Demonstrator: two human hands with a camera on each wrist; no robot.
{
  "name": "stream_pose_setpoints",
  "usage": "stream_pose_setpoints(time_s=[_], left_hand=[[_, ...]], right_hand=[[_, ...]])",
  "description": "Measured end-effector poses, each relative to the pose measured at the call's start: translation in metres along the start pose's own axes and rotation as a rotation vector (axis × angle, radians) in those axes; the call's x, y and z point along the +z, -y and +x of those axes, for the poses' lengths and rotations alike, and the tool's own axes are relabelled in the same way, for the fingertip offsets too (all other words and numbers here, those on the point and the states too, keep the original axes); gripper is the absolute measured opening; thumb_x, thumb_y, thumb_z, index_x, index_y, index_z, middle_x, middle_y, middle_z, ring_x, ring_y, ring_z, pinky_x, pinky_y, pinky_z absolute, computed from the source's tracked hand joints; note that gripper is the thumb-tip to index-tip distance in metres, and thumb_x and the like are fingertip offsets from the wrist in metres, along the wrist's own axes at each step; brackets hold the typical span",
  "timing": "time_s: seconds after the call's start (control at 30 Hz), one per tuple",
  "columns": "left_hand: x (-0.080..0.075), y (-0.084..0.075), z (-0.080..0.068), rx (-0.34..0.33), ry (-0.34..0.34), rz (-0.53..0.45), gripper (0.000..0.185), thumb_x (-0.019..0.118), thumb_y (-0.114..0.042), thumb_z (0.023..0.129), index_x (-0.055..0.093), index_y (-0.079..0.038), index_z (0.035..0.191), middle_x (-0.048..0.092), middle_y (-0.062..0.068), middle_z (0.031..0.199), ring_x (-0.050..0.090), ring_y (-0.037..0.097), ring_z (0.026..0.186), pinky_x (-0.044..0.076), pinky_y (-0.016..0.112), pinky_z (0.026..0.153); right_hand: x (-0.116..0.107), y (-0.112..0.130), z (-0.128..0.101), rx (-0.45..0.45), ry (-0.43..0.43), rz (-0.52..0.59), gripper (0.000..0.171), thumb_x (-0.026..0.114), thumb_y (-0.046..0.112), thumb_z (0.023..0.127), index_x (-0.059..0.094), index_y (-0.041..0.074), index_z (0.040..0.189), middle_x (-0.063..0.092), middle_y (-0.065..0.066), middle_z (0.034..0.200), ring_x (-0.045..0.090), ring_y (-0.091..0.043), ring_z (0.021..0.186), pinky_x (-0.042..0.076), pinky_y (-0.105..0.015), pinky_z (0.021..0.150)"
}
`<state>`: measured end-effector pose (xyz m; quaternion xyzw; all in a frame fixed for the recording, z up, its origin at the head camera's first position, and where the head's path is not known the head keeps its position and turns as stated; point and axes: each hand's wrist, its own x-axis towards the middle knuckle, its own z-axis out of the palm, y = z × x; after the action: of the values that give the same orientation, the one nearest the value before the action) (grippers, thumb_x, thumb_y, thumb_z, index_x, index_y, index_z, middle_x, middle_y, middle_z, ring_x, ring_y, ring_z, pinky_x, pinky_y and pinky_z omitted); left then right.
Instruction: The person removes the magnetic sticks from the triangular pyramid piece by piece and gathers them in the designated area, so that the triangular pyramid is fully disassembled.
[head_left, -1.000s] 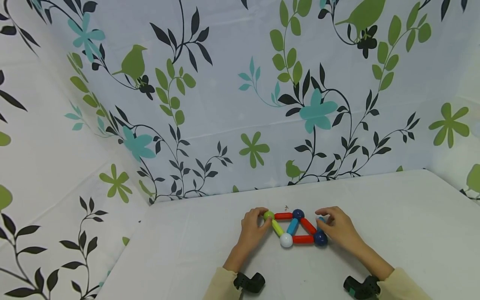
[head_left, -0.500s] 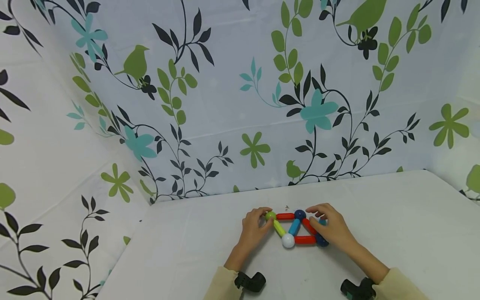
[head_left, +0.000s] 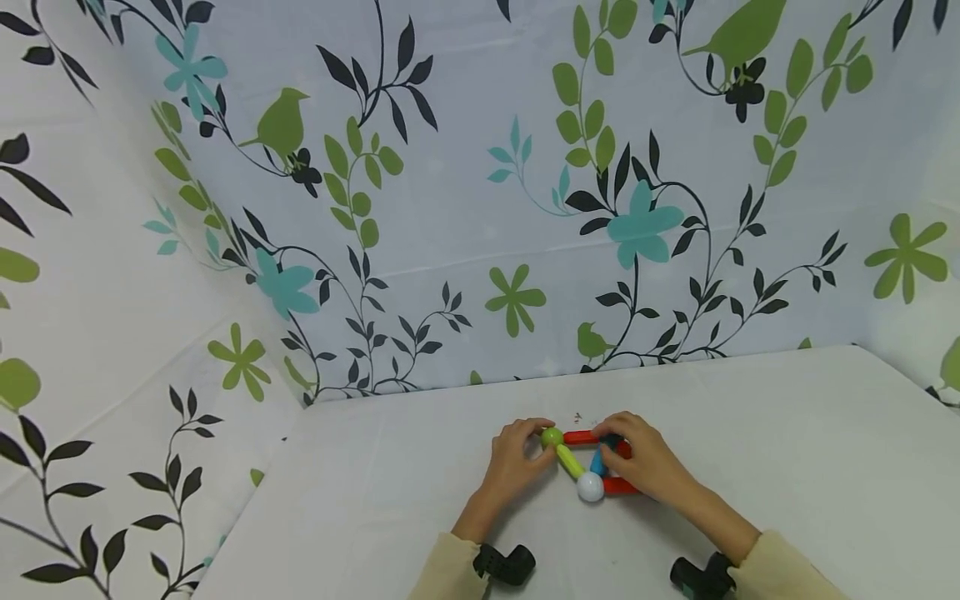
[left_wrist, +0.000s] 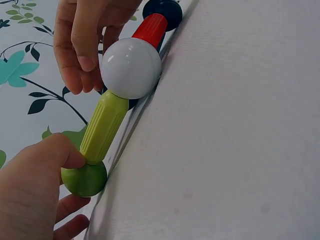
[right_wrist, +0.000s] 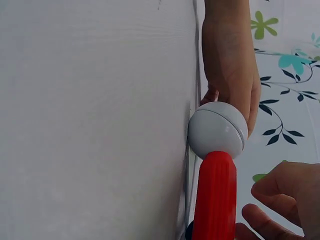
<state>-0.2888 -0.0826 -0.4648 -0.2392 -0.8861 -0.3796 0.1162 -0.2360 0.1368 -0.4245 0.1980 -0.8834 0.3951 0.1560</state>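
Observation:
A flat frame of toy balls and rods lies on the white table. My left hand (head_left: 516, 458) pinches its green ball (left_wrist: 85, 179) between thumb and fingers. From there a lime rod (head_left: 570, 461) runs to a white ball (head_left: 590, 487), and a red rod (head_left: 576, 437) runs along the back. My right hand (head_left: 647, 460) grips the back navy ball (head_left: 611, 441), mostly covering it. A blue rod (head_left: 597, 462) slants between the navy and white balls. The front red rod (right_wrist: 215, 200) leads to another navy ball (left_wrist: 172, 12), hidden behind my right hand in the head view.
Leaf-and-bird patterned cloth (head_left: 450, 192) hangs behind and to the left of the white table (head_left: 420, 500). Black wrist cameras (head_left: 506, 565) sit on both forearms, just in front of the beige sleeves (head_left: 448, 570).
My right hand has moved left, from beside the right-hand navy ball to the back navy ball. My left hand keeps its pinch on the green ball. The head view has shifted slightly.

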Motion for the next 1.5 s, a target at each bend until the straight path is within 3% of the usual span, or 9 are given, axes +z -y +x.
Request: stream_pose_setpoints(time_s=[0.23,0.43,0.63,0.87,1.13,1.3,1.5], left_hand=[[-0.001,0.002,-0.001,0.023,0.000,0.005,0.031,0.065,-0.023,0.089,0.065,-0.018,0.120,0.066,0.003,0.107,0.055,0.024,0.104,0.034,0.040,0.083],[-0.001,0.001,-0.002,0.031,-0.005,0.023,0.032,0.064,-0.025,0.089,0.065,-0.018,0.121,0.067,0.003,0.107,0.056,0.023,0.104,0.034,0.038,0.083],[0.002,0.002,-0.001,-0.009,0.001,0.021,0.033,0.065,-0.027,0.089,0.064,-0.022,0.121,0.067,0.000,0.108,0.054,0.020,0.106,0.033,0.035,0.083],[0.000,0.003,0.000,-0.043,0.011,-0.018,0.033,0.065,-0.028,0.088,0.065,-0.024,0.120,0.068,-0.001,0.108,0.053,0.020,0.108,0.033,0.039,0.086],[-0.001,0.006,0.000,-0.039,0.016,-0.004,0.032,0.065,-0.029,0.088,0.065,-0.024,0.119,0.068,-0.002,0.108,0.054,0.019,0.108,0.033,0.039,0.086],[-0.004,0.006,0.000,-0.020,0.000,-0.002,0.033,0.064,-0.028,0.088,0.065,-0.022,0.121,0.069,-0.001,0.110,0.054,0.022,0.110,0.034,0.042,0.088],[-0.001,0.005,-0.002,-0.001,0.040,-0.009,0.038,0.061,-0.029,0.092,0.063,-0.023,0.129,0.067,-0.002,0.119,0.052,0.021,0.112,0.032,0.039,0.087]], right_hand=[[0.008,0.002,0.012,-0.037,0.108,-0.029,0.025,0.067,0.003,0.085,0.067,0.004,0.110,0.063,-0.008,0.109,0.060,-0.030,0.103,0.048,-0.054,0.091],[0.018,-0.003,0.017,-0.050,0.113,-0.059,0.026,0.069,0.006,0.085,0.067,0.005,0.111,0.064,-0.012,0.113,0.059,-0.036,0.108,0.041,-0.063,0.093],[0.021,-0.008,0.023,0.016,0.132,-0.014,0.030,0.069,0.009,0.088,0.066,0.005,0.117,0.062,-0.019,0.124,0.055,-0.042,0.118,0.040,-0.064,0.096],[0.029,-0.004,0.032,0.105,0.181,-0.085,0.029,0.069,0.016,0.090,0.068,0.006,0.117,0.062,-0.021,0.126,0.052,-0.044,0.121,0.034,-0.068,0.094],[0.038,-0.008,0.038,0.119,0.141,-0.122,0.025,0.070,0.016,0.089,0.071,0.011,0.113,0.069,-0.010,0.109,0.060,-0.035,0.107,0.039,-0.060,0.087],[0.040,-0.009,0.040,0.100,0.121,-0.123,0.020,0.070,0.017,0.089,0.073,0.011,0.108,0.069,-0.011,0.112,0.059,-0.038,0.112,0.040,-0.062,0.087],[0.037,-0.009,0.037,0.093,0.130,-0.141,0.018,0.071,0.017,0.088,0.072,0.012,0.105,0.070,-0.006,0.106,0.062,-0.033,0.104,0.042,-0.060,0.085]])
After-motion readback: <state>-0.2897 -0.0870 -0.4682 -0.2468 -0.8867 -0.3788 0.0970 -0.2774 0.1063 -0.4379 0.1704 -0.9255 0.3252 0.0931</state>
